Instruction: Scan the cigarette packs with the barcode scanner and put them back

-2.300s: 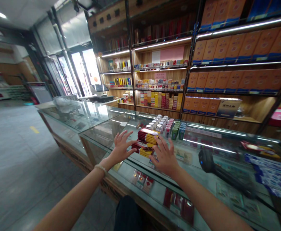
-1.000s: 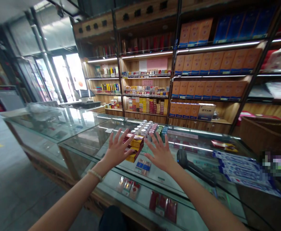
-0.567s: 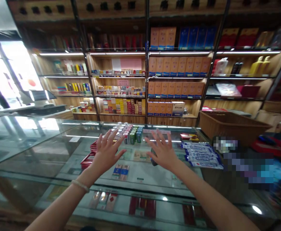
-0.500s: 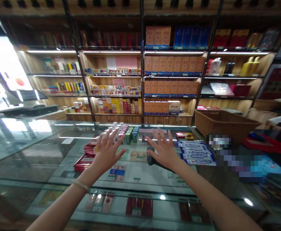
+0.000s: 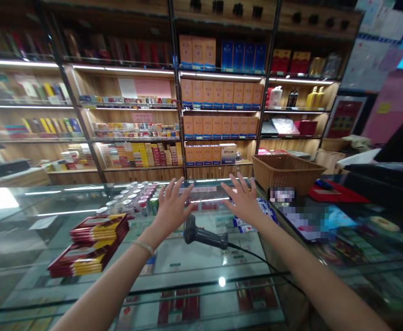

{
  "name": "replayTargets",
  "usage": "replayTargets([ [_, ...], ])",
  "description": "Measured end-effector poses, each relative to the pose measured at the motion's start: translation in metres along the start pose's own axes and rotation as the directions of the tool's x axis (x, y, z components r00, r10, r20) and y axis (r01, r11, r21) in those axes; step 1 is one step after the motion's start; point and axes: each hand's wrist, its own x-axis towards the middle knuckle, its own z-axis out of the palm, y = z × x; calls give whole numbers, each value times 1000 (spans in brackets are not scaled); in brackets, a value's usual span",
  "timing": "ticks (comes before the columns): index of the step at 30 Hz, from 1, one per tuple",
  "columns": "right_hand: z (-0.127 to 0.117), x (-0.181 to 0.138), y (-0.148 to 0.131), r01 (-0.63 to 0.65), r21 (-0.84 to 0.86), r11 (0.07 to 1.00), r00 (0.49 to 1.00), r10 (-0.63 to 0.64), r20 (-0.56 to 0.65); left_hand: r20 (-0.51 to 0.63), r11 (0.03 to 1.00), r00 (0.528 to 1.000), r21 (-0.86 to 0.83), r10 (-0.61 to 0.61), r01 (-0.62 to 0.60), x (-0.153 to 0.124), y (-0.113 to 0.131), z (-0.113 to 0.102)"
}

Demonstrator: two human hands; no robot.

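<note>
Everything relative to the scanner (image 5: 203,235). Wooden shelving (image 5: 139,175) spans the background beyond it. Glass bench (image 5: 201,264) carries it. Brown basket (image 5: 287,177) sits beyond it, to the right. Red-and-yellow packs (image 5: 99,243) lie in two stacks to its left. Cans (image 5: 128,202) stand in rows, beyond and left. Blue-and-white packets (image 5: 269,212) lie to its right, partly hidden by the right arm. Left grip (image 5: 170,207): empty, fingers spread wide, thumb out, just above and left of the scanner head; can't tell if it touches. Right grip (image 5: 246,207): empty, fingers spread, beyond and right of the scanner, over the packets; contact unclear. Thin black cable (image 5: 256,257) runs right from the scanner handle.
</note>
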Motion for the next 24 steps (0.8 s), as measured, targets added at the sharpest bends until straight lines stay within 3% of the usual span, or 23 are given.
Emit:
replayTargets([
  [9,1,-7,71,-109,-118,987,993,114,40,85,997,996,-78,28,-21,46,48,28],
  [17,11,1,114,-100,-144,984,986,118,118,112,991,992,-123,62,-48,76,65,52],
  [24,36,9,145,-86,-160,983,971,119,209,244,992,969,-129,43,-11,103,81,76],
])
